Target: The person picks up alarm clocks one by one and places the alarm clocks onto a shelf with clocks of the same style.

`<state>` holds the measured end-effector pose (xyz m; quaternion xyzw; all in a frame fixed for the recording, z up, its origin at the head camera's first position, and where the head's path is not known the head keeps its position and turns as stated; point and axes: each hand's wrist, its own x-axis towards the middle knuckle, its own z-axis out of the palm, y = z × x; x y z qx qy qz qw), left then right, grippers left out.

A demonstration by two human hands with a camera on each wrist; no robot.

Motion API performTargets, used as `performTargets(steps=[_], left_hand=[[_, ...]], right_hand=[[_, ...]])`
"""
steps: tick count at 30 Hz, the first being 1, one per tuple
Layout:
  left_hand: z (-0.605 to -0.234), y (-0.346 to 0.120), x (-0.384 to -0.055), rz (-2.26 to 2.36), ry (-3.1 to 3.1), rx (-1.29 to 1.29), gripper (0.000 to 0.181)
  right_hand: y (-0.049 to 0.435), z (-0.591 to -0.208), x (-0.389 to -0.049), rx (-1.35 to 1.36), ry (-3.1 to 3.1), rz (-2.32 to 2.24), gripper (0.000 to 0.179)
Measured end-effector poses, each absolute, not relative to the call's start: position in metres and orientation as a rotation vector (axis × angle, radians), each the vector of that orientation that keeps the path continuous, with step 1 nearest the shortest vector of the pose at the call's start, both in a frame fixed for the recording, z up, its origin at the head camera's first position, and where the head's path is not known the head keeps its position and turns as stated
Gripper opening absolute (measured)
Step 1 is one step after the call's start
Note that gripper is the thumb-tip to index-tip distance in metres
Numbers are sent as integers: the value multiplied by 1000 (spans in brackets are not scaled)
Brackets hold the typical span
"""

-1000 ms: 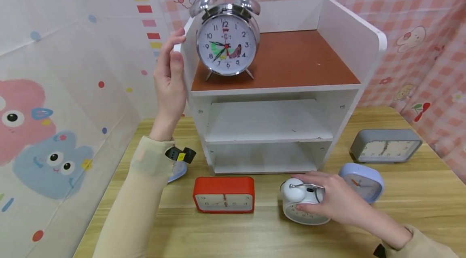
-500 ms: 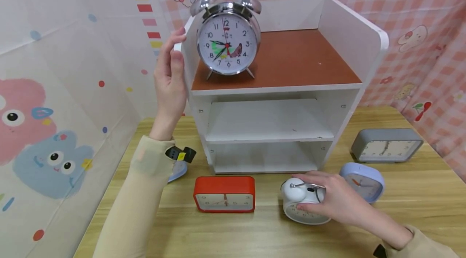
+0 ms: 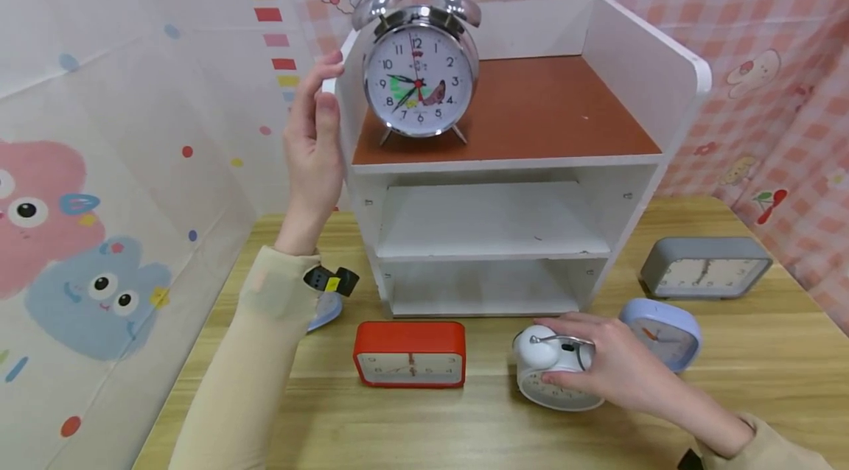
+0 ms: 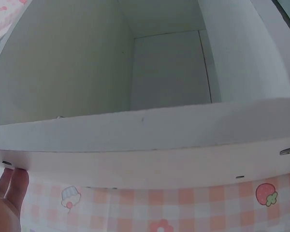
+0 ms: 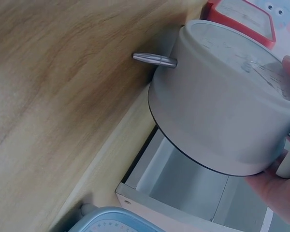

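Observation:
In the head view my left hand rests against the left side panel of the white shelf unit, its fingers fairly straight along the panel's outer face. Two of those fingers show at the lower left of the left wrist view. My right hand grips a white twin-bell alarm clock from above, with the thumb at its front. In the right wrist view the clock's round body and one metal foot appear, the foot right by the wooden table. A silver twin-bell alarm clock stands on the unit's brown top.
A red rectangular clock stands on the table left of the white one. To the right are a light-blue clock and a grey rectangular clock. Another blue object is partly hidden behind my left wrist. Patterned cloth hangs behind.

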<state>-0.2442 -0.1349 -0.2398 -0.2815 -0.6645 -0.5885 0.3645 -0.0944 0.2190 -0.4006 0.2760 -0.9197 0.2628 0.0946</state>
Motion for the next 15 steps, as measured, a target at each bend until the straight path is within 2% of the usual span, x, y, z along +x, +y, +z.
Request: performTargets(steps=[15], left_hand=[[-240,-135,-243,-1510,-1710,-730,91]], right_hand=[[224,-395,-95,828,-2699,881,62]])
